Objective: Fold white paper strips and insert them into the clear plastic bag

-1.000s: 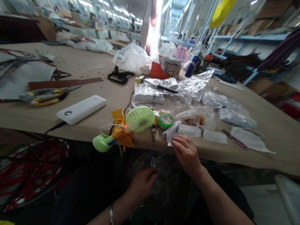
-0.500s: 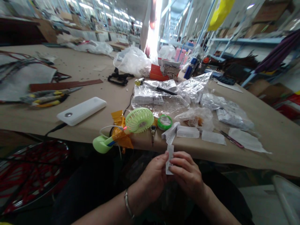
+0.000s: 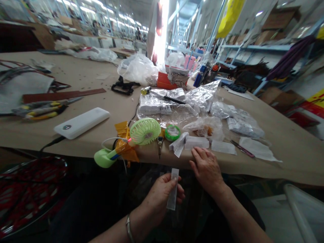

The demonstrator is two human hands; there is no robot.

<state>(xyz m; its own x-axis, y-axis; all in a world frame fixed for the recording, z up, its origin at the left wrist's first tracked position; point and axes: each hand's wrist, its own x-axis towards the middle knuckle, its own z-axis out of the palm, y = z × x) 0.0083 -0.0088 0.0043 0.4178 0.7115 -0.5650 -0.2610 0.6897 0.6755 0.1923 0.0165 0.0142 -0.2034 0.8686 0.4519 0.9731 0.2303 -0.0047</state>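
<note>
A narrow white strip [image 3: 172, 194] is pinched between the thumb and fingers of my left hand [image 3: 162, 194], below the table edge. My right hand [image 3: 208, 167] reaches onto the table's front edge, its fingertips at the lower side of a stack of white slips [image 3: 196, 142]. Its fingers are extended and nothing shows in them. Fanned white slips [image 3: 178, 145] lie just left of that stack, and another white stack [image 3: 224, 147] lies to its right. A round green container [image 3: 172, 133] with something white inside sits behind the fanned slips.
A green fan [image 3: 145, 131] is fixed with orange tape at the table edge, beside a pointed tool [image 3: 160, 147]. A white power bank [image 3: 82, 123] and pliers [image 3: 48, 108] lie left. Plastic packets [image 3: 244, 123] and tweezers [image 3: 242, 149] lie right.
My right hand has left the strip and moved up and right to the stack on the table. My left hand, still holding the strip, has shifted slightly left and down. The view has shifted slightly.
</note>
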